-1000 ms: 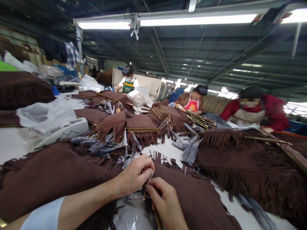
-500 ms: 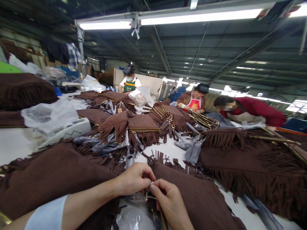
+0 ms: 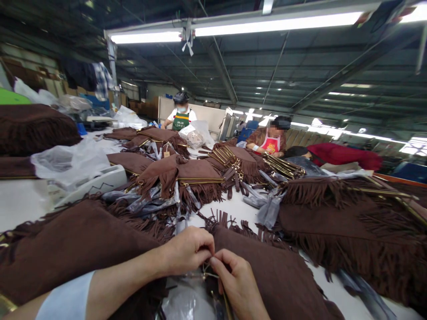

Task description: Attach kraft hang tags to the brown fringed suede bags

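My left hand (image 3: 188, 251) and my right hand (image 3: 238, 280) meet at the fingertips, thumbs and forefingers closed in a pinch. Thin pale string (image 3: 204, 276) hangs in strands just under the fingers; its end is hidden between them. A gold zip edge (image 3: 227, 306) passes below my right palm. One brown fringed bag (image 3: 260, 262) lies under and beyond my right hand, and another brown bag (image 3: 83, 240) lies under my left forearm. Clear plastic (image 3: 188, 302) shows between my wrists.
More brown fringed bags (image 3: 333, 222) are stacked at right. Bags with gold zips (image 3: 200, 171) and grey plastic-wrapped straps (image 3: 268, 209) cover the middle of the white table (image 3: 230, 202). A pale plastic device (image 3: 95, 184) stands at left beside a clear bag (image 3: 70, 164). Several co-workers (image 3: 182, 118) work across the table.
My hands stay almost in place, fingertips drawn closer together; the small white bit between them is now hidden. The co-worker in red at right has bent lower.
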`<state>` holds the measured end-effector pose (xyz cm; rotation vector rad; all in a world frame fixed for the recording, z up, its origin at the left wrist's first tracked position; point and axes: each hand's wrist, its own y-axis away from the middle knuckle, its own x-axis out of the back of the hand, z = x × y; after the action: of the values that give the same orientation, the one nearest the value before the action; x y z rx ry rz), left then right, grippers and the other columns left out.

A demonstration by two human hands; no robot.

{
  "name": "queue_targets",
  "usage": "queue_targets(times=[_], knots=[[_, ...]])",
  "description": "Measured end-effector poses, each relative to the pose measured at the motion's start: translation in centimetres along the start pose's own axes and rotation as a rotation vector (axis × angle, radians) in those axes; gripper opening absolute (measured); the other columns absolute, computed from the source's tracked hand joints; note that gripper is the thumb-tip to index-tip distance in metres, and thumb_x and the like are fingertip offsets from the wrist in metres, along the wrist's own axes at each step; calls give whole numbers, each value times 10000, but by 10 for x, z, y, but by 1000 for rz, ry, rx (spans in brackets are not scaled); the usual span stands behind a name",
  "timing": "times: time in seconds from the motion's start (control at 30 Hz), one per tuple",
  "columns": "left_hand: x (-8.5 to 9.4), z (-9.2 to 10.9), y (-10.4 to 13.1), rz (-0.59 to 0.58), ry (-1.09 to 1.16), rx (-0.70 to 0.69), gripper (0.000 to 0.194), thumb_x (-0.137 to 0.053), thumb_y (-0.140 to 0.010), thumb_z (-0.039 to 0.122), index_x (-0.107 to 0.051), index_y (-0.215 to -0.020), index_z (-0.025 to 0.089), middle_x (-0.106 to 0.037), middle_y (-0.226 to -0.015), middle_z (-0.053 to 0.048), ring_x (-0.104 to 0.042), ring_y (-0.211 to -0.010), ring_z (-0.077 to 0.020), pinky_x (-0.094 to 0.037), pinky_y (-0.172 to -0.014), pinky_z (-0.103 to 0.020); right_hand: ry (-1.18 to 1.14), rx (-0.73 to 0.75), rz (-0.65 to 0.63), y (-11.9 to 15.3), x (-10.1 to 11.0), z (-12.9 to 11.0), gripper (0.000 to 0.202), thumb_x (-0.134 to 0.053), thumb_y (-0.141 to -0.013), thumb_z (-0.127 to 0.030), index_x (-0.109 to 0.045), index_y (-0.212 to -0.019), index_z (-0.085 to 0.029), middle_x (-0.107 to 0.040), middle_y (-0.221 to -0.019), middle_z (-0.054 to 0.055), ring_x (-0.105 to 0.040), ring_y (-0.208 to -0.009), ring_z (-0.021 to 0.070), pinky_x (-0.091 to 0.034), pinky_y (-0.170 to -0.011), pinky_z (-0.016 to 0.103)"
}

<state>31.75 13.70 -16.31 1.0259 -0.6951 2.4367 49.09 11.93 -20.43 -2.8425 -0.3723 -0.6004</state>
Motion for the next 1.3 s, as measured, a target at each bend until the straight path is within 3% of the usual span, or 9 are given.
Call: queue_targets(times=[0.17, 0.43, 0.63, 0.9, 1.17, 1.3], knots=[[-3, -2, 1, -52, -303, 57, 119, -524, -732, 111, -622, -761, 172, -652, -743, -19, -539, -664, -148, -334, -586, -236, 136, 90, 31, 1, 1, 0, 288, -471, -878, -347, -542, -633, -211, -481, -502, -44, -476, -477, 141, -361, -515, 235], [-1, 1, -1, -37, -188, 128, 104, -498, -760, 123, -590, -760, 172, -623, -730, -5, -512, -661, -127, -335, -598, -218, -8, 34, 36, -1, 0, 2, 295, -484, -901, -407, -661, -789, -200, -603, -611, -4, -510, -498, 152, -348, -444, 226], [1, 4, -1, -61, -173, 118, 113, -491, -758, 102, -579, -767, 171, -617, -732, 0, -516, -677, -125, -345, -605, -211, 32, 126, 85, 1, -4, -4, 233, -524, -875, -308, -644, -715, -188, -631, -679, 0, -573, -649, 169, -399, -604, 229], [6, 6, 3, -182, -454, 68, 79, -511, -762, 127, -564, -773, 185, -641, -757, -30, -574, -679, -180, -342, -579, -256, 118, 183, 79, 1, -3, -1, 204, -488, -867, -224, -561, -679, -195, -574, -663, -20, -552, -641, 152, -378, -616, 225], [6, 6, 1, -122, -360, 100, 93, -497, -772, 135, -568, -758, 195, -645, -743, -14, -563, -678, -163, -321, -573, -257, 15, 138, 76, 1, -3, -5, 247, -492, -922, -322, -679, -818, -198, -682, -777, 19, -619, -729, 186, -441, -673, 229], [5, 6, 2, -106, -330, 96, 100, -495, -754, 124, -567, -744, 193, -642, -739, -9, -550, -667, -152, -309, -569, -252, 45, 155, 65, 1, -5, -5, 191, -558, -863, -244, -663, -710, -198, -670, -712, 6, -617, -696, 183, -435, -647, 220]])
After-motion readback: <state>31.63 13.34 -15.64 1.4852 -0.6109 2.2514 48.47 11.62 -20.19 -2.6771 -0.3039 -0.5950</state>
